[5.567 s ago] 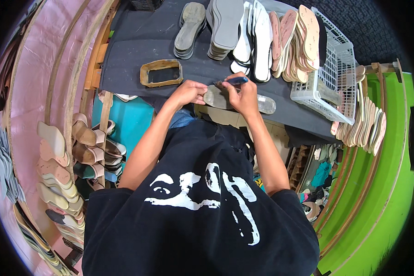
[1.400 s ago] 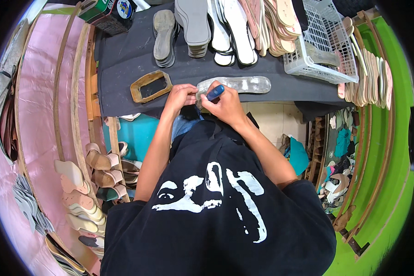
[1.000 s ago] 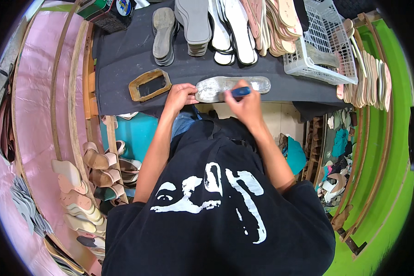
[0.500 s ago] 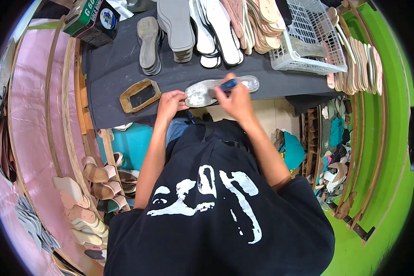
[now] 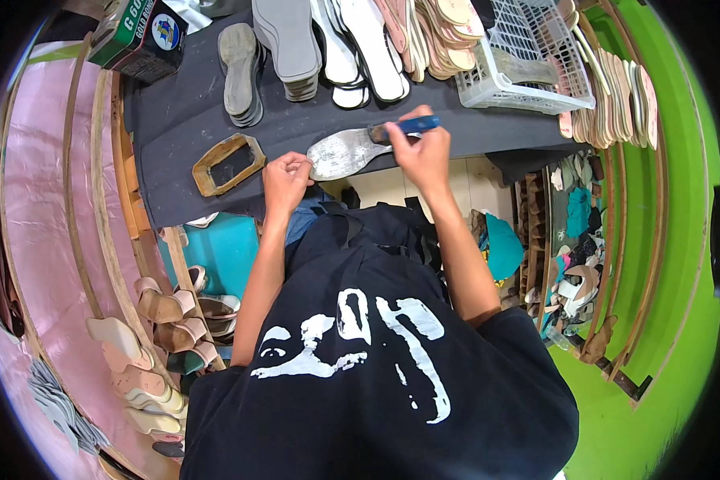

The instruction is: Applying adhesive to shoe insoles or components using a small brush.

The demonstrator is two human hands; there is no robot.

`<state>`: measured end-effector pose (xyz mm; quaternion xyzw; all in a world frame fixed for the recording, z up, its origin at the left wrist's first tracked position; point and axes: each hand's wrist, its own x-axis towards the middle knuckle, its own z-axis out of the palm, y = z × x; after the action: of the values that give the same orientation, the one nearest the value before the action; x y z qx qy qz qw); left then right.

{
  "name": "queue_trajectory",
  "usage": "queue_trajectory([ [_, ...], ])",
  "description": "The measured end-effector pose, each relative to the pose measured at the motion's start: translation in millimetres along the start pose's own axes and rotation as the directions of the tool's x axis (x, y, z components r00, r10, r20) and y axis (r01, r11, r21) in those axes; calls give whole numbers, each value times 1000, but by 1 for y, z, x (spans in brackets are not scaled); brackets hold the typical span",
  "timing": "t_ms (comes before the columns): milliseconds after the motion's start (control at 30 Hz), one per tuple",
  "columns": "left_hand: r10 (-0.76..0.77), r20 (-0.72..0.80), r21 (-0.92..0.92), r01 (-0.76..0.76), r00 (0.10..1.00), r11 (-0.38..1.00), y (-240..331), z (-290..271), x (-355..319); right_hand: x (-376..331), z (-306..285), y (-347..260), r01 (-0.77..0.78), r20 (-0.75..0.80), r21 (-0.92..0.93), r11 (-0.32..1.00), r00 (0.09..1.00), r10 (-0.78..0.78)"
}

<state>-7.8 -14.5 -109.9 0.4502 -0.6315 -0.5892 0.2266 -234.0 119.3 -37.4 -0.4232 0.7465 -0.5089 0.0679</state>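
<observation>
A shoe sole (image 5: pixel 340 154), whitish and streaked on its upper face, lies across the front edge of the black-covered table. My left hand (image 5: pixel 286 184) pinches its broad left end between thumb and fingers. In my right hand (image 5: pixel 426 156) is a blue-handled brush (image 5: pixel 418 124), held with the handle pointing right. Its dark bristle end is at the sole's narrow middle. The brush and my right hand hide most of the sole's right end. To the left of my left hand sits an open, eight-sided, yellow-brown frame-like container (image 5: pixel 229 165).
Behind the sole are stacks of grey soles (image 5: pixel 240 76), larger grey sheets (image 5: pixel 290 48), white soles (image 5: pixel 368 56) and beige ones (image 5: pixel 448 40). A white plastic basket (image 5: pixel 528 94) stands at the back right, a green tin (image 5: pixel 140 40) at the back left. Shoe racks flank me.
My right hand has tilted the brush, so its handle now points right, and the bristles have shifted along the sole. My left hand keeps its hold. The whole view has shifted slightly.
</observation>
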Motion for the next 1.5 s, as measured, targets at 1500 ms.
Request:
queue_trajectory([
  [1500,-65,37,-57,67,997,996,-1,-3,5,18,-38,13,31,-58,-78,996,998,-36],
])
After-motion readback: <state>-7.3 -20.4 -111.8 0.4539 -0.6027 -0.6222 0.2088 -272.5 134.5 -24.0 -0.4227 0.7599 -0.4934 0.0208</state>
